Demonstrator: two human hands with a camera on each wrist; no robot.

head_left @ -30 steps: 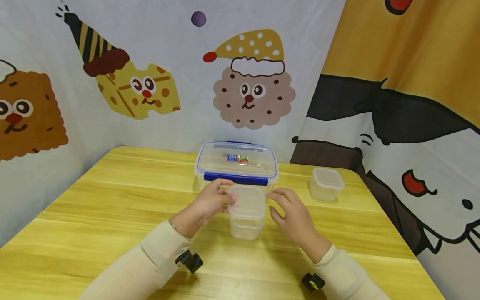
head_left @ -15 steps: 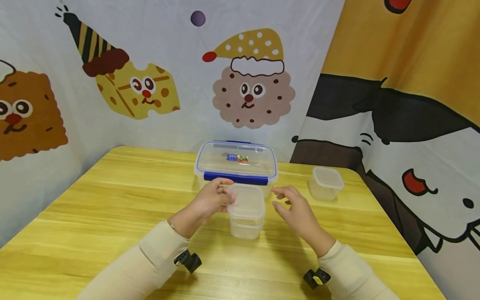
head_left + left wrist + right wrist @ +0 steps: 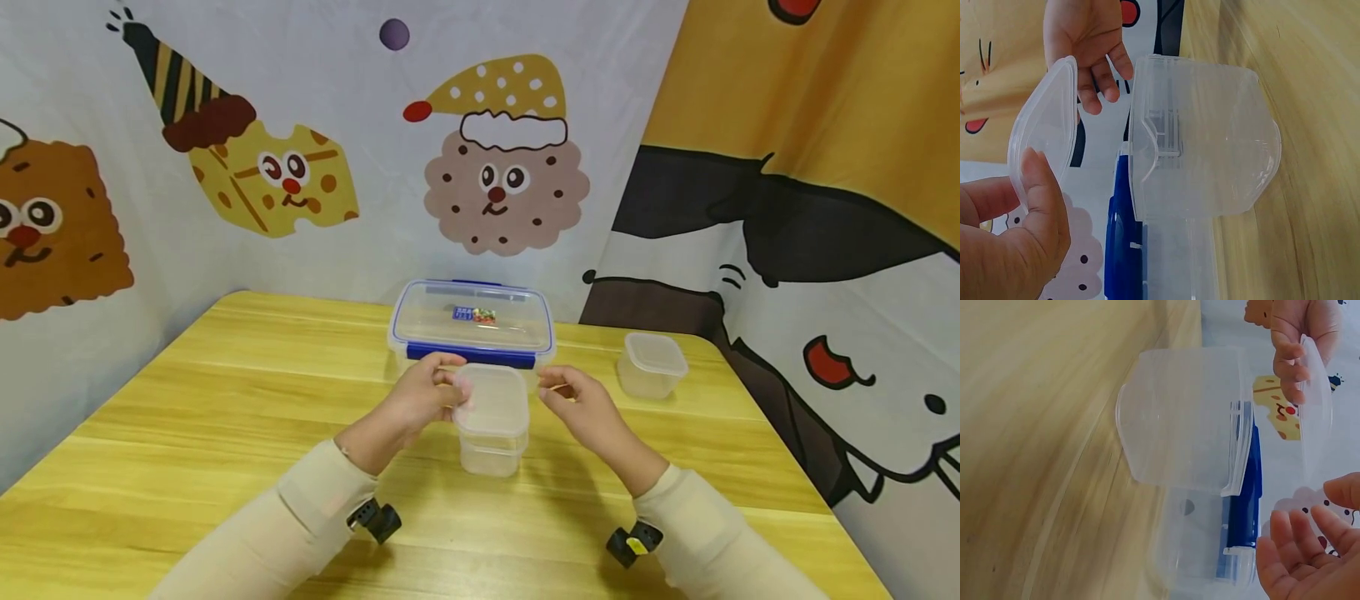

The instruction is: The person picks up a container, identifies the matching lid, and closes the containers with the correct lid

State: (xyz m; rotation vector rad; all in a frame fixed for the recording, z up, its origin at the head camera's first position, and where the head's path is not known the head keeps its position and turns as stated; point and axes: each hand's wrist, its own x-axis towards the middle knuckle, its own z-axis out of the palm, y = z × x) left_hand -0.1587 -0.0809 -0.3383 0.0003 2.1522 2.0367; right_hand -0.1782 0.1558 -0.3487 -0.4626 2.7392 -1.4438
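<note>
My left hand (image 3: 416,408) pinches a clear square lid (image 3: 491,400) by its left edge. The thumb lies on top of the lid (image 3: 1047,125) in the left wrist view. Below, apart from it, a clear plastic container (image 3: 490,458) stands upright on the table. Both wrist views show a gap between this lid (image 3: 1316,412) and the container (image 3: 1182,419), whose mouth is uncovered. My right hand (image 3: 596,425) hovers just right of the lid, holding nothing. Its fingers (image 3: 1300,537) are loosely bent and do not touch the lid.
A large clear box (image 3: 472,321) with blue clips stands behind the container, its lid on. To the right is a small lidded container (image 3: 652,365). The wooden table (image 3: 225,433) meets a cartoon-printed curtain (image 3: 375,258) at the back.
My right hand has drawn away from the lid's right side, then come slightly back toward it. My left hand keeps its pinch on the lid almost in place.
</note>
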